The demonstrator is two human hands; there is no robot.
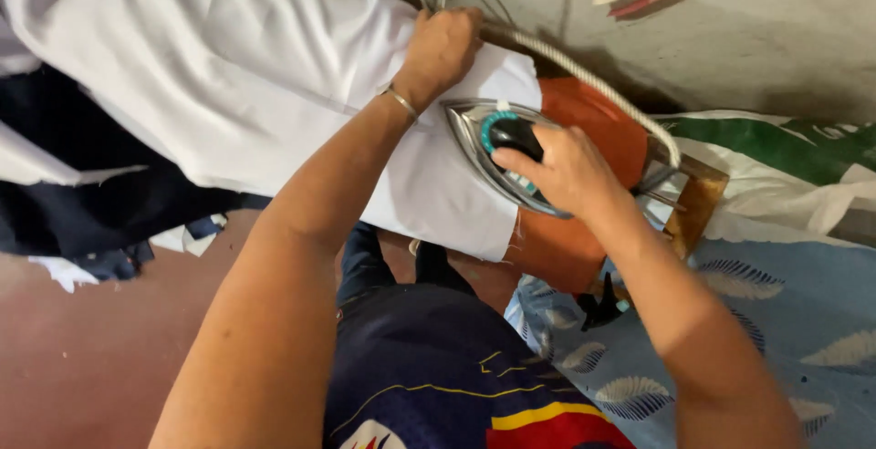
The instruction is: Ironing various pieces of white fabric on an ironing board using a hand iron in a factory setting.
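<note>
Right hand (568, 172) grips an iron (497, 150) on white cloth (246, 75); left hand (442, 49), at 11 o'clock from it, seemingly pins the cloth.

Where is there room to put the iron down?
The bare reddish floor below the dark clothes is free. The orange board is crowded: white cloth, the iron, cord, left hand and right hand.

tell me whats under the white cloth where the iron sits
An orange padded board shows past the edge of the white cloth, with the iron on top. How far the board runs beneath is covered by the cloth.
</note>
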